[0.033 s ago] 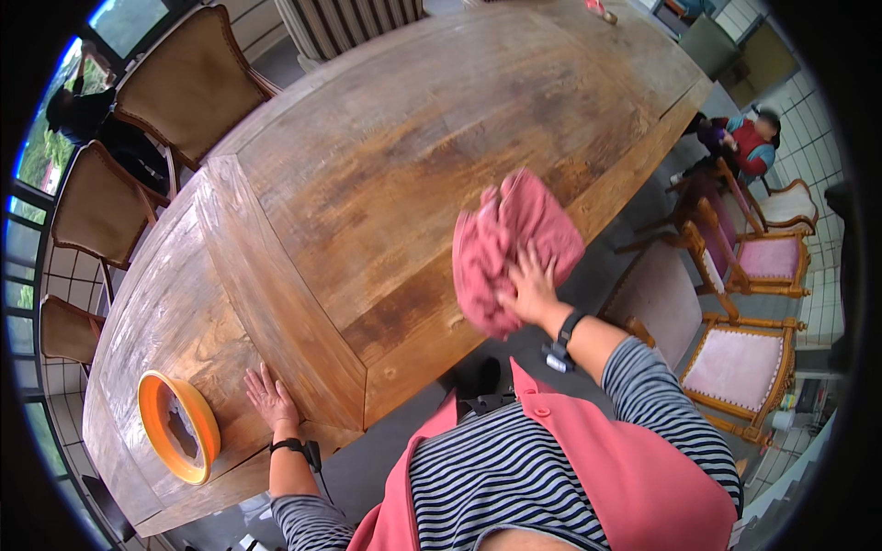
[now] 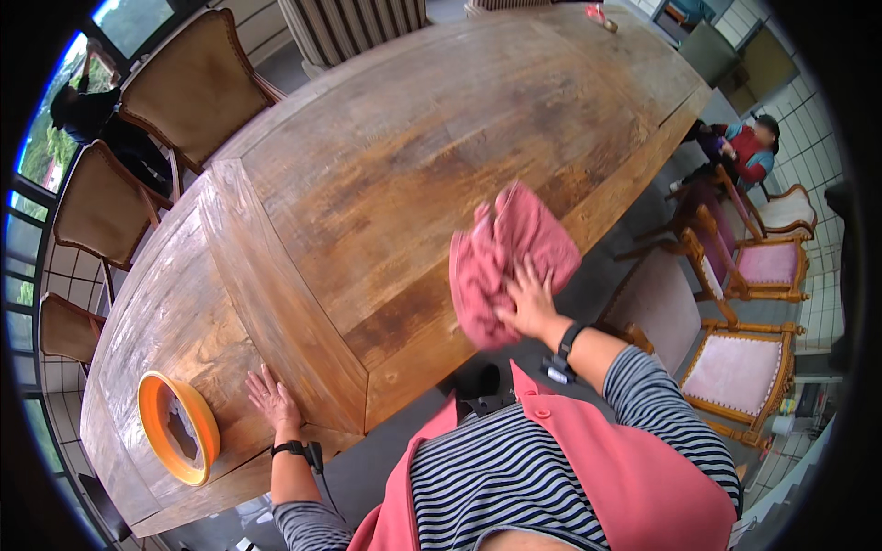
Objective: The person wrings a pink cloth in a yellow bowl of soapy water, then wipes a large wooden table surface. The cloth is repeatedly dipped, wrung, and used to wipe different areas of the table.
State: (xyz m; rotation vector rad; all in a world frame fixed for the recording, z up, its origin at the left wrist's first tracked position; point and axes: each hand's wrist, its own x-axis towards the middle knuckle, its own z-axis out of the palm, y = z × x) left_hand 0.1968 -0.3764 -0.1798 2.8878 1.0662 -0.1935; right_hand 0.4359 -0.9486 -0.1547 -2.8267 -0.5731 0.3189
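Note:
A bunched pink cloth (image 2: pixel 514 257) lies along the near edge of a large wooden table (image 2: pixel 367 193), part of it reaching over the edge. On top of it rests my right hand (image 2: pixel 528 301), fingers spread and pressed onto the fabric. My left hand (image 2: pixel 272 399) is flat on the tabletop at the near left, its fingers apart and nothing in it. Just left of that hand stands an orange basin (image 2: pixel 204 421) with cloudy liquid in it.
Brown upholstered chairs (image 2: pixel 188 87) line the far left side. Pink-seated wooden chairs (image 2: pixel 730 367) stand at right. One person (image 2: pixel 101 119) is by the windows, another (image 2: pixel 749 151) sits at far right. A small red object (image 2: pixel 597 15) lies at the table's far end.
My right hand and the pink cloth have shifted slightly toward me. My left hand and the orange basin stay in place.

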